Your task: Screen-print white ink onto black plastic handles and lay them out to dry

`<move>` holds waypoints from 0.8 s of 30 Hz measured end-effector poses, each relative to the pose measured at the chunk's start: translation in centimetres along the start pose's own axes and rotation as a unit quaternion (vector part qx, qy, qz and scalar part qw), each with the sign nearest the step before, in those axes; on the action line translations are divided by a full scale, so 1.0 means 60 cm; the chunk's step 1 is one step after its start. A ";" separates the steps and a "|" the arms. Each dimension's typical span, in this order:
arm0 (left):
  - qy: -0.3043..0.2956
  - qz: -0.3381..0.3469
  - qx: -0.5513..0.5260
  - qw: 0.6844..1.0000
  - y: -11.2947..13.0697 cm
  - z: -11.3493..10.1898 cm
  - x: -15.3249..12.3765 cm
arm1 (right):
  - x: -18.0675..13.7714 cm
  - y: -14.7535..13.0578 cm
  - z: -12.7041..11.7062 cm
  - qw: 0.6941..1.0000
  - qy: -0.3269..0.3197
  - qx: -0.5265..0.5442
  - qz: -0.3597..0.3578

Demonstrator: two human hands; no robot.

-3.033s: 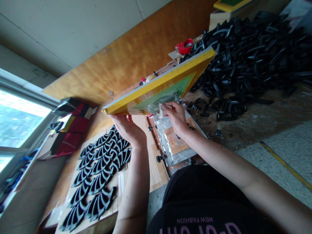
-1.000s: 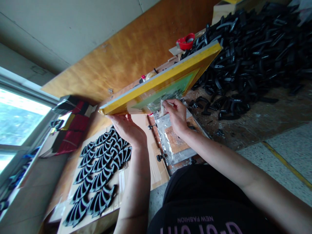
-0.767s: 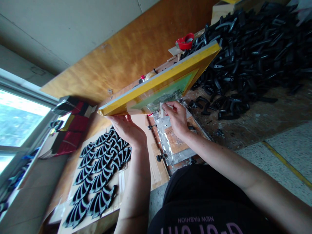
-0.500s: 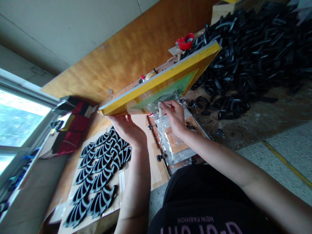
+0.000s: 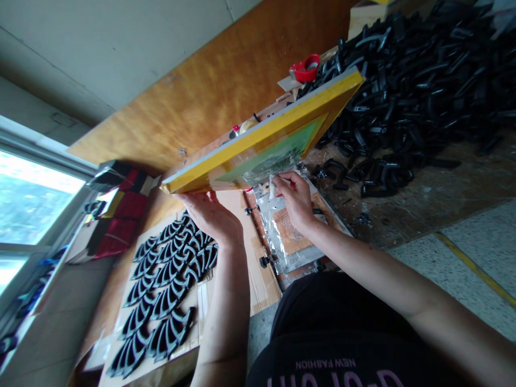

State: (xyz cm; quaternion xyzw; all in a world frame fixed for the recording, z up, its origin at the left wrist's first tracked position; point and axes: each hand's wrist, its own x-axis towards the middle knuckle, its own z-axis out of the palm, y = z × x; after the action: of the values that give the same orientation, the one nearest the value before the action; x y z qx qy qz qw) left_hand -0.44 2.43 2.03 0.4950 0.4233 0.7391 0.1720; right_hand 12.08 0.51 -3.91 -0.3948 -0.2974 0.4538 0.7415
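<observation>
White material, a small cloth-like wad (image 5: 273,187), sits pinched between thumb and fingers of the right hand (image 5: 299,201), and that grip is pressed firmly together! It hangs just beneath the tilted yellow frame (image 5: 258,138); whether wad and frame touch, nobody can tell from this angle. Over to the left hand (image 5: 212,216), palm turned up, bearing the frame near its lower left corner, fingers partly hidden at the edge, so how far that grip closes cannot be told. Look at the frame's underside: a green panel (image 5: 282,146) with dark smears along its lower part. Directly below lies a silvery sheet-covered plate (image 5: 268,215) carrying a flat wooden block (image 5: 296,236), with a black knob (image 5: 264,262) at its side. Out to the left, black curved pieces (image 5: 169,290) fan in overlapping rows across cardboard (image 5: 260,285). Swing right, and what a heap: black parts (image 5: 423,91) piled high on the scuffed worktop (image 5: 403,215), a few strays along the near side. Behind the frame's upper right end, a red tape dispenser (image 5: 306,68)! Farther off, dark-red and black boxes (image 5: 121,217) stand near the bright window (image 5: 32,199), and a yellow stripe (image 5: 479,274) crosses the speckled floor (image 5: 455,269) at far right.
</observation>
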 end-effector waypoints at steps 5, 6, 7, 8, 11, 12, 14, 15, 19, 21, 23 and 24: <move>0.010 -0.028 -0.013 0.999 0.010 0.001 -0.002 | -0.003 0.002 0.005 1.000 -0.003 0.007 0.011; 0.013 -0.038 -0.024 0.999 0.014 0.002 -0.003 | -0.003 0.001 0.007 1.000 -0.003 0.009 0.011; 0.015 -0.044 -0.031 0.998 0.017 0.003 -0.004 | -0.002 0.000 0.008 1.000 -0.004 0.010 0.011; 0.016 -0.046 -0.033 0.998 0.020 0.003 -0.004 | -0.001 -0.002 0.010 1.000 -0.004 0.011 0.010; 0.016 -0.035 -0.006 0.999 0.023 0.006 -0.005 | 0.002 -0.008 0.015 1.000 -0.003 0.012 0.006; 0.016 -0.028 0.004 0.999 0.023 0.007 -0.005 | 0.002 -0.010 0.016 1.000 -0.003 0.014 0.004; 0.015 -0.017 0.016 1.000 0.023 0.008 -0.005 | 0.002 -0.012 0.018 1.000 -0.005 0.021 0.002; 0.016 -0.015 0.014 1.000 0.023 0.008 -0.005 | 0.002 -0.013 0.018 1.000 -0.007 0.023 0.004; 0.013 -0.030 -0.016 0.999 0.023 0.005 -0.006 | 0.001 -0.012 0.009 1.000 -0.003 0.021 0.013; 0.008 -0.030 -0.015 0.999 0.022 0.003 -0.006 | 0.002 -0.010 0.002 1.000 0.003 0.025 0.016; 0.004 -0.017 0.001 1.000 0.020 0.001 -0.007 | 0.004 -0.009 -0.004 0.999 0.007 0.027 0.019; 0.001 -0.010 0.012 1.000 0.018 0.001 -0.007 | 0.005 -0.009 -0.006 0.999 0.007 0.028 0.021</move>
State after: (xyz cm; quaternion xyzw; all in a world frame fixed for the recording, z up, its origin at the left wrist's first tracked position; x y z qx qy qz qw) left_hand -0.04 1.54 2.67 0.4919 0.4374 0.7328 0.1725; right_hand 12.72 0.52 -3.60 -0.3837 -0.2709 0.4744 0.7446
